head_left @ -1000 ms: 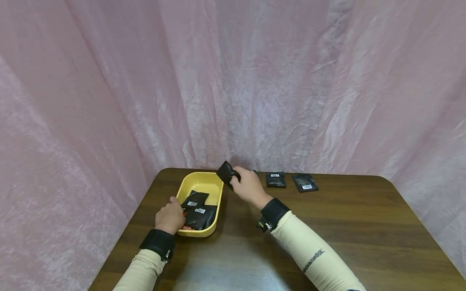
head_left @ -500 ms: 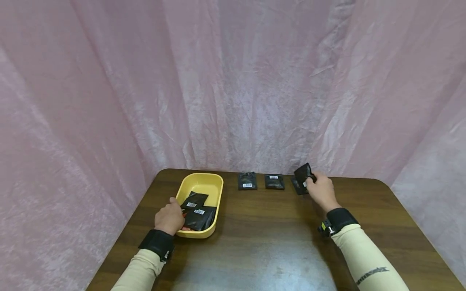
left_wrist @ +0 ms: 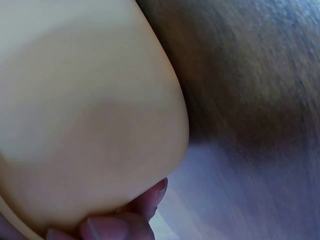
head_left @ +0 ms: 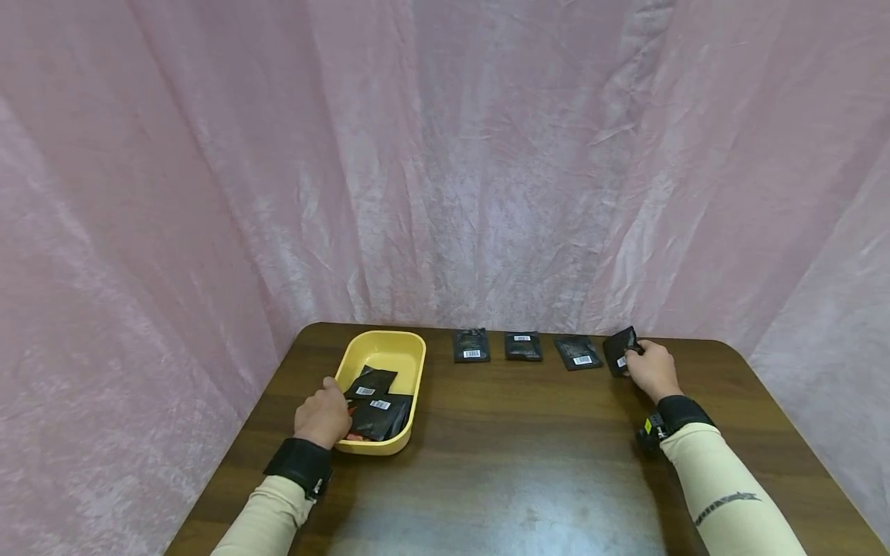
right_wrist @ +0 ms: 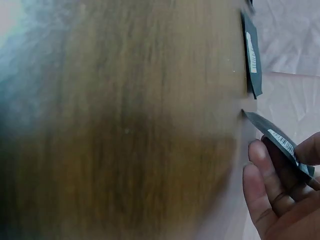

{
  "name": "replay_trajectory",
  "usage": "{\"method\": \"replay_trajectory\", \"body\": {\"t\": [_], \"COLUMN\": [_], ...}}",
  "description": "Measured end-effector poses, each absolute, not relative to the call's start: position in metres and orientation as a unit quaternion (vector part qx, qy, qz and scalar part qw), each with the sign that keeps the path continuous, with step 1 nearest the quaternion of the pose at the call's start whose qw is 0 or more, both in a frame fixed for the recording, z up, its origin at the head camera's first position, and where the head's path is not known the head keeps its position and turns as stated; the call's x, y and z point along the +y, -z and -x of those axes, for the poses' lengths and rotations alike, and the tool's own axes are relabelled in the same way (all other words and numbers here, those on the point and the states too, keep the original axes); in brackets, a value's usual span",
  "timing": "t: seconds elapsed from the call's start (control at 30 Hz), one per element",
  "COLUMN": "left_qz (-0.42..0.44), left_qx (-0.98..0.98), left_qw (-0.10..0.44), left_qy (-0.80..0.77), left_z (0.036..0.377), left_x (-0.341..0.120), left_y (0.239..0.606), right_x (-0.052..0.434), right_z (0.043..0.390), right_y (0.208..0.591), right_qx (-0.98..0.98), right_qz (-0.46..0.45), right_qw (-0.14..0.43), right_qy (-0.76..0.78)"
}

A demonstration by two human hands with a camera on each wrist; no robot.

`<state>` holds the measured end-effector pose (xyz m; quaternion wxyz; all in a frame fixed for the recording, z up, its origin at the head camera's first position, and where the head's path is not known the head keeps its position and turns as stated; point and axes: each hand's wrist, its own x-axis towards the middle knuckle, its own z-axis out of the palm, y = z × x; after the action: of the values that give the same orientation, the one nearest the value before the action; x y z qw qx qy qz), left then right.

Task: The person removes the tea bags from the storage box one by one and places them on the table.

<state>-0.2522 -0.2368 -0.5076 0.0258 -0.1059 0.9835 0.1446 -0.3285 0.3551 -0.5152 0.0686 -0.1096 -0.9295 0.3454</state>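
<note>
Black and shiny, the little packet (head_left: 621,350) in my right hand (head_left: 652,369) could slip, I think, because I only pinch it by one side with my thumb and fingertips (right_wrist: 263,172). It is tipped up on its edge at the far right end of the row, just above the brown table (head_left: 528,455), and if I let go like this it might flop over crooked or land on the packet next to it (head_left: 578,351). Two more packets (head_left: 471,344) lie flat in the same row, near the pink curtain (head_left: 445,154). My right arm is stretched out far and to the right, with the wrist bent a little and the palm turned in. My left hand (head_left: 322,417) sits at the near corner of the yellow tray (head_left: 386,345), with its fingers curled over the rim in a firm grip, and the left wrist view shows my fingertips pressed against the tray's outside wall. If I lean too hard there, the tray could tip or slide, and the packets inside it (head_left: 378,405) could spill out.
</note>
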Motion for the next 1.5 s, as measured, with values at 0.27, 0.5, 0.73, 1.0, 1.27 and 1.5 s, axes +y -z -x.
{"method": "replay_trajectory", "body": {"t": [0.27,0.5,0.73,1.0,1.27,1.5], "left_qz": [0.104,0.106,0.112,0.111,0.108,0.109], "left_qx": [0.983,0.984,0.984,0.984,0.984,0.984], "left_qw": [0.031,0.036,0.042,0.04,0.036,0.036], "left_qy": [-0.146,-0.139,-0.136,-0.135,-0.138,-0.138], "left_z": [0.251,0.249,0.247,0.244,0.243,0.242], "left_x": [-0.236,-0.241,-0.244,-0.243,-0.241,-0.24], "left_y": [0.509,0.506,0.505,0.505,0.503,0.502], "right_x": [0.364,0.369,0.37,0.372,0.379,0.377], "right_z": [0.328,0.325,0.328,0.327,0.324,0.321], "right_y": [0.519,0.519,0.523,0.521,0.519,0.519], "right_qx": [-0.934,-0.939,-0.948,-0.952,-0.956,-0.958], "right_qz": [0.153,0.161,0.17,0.185,0.183,0.181], "right_qw": [0.056,0.051,0.045,0.028,0.021,0.006], "right_qy": [-0.317,-0.299,-0.265,-0.241,-0.227,-0.222]}}
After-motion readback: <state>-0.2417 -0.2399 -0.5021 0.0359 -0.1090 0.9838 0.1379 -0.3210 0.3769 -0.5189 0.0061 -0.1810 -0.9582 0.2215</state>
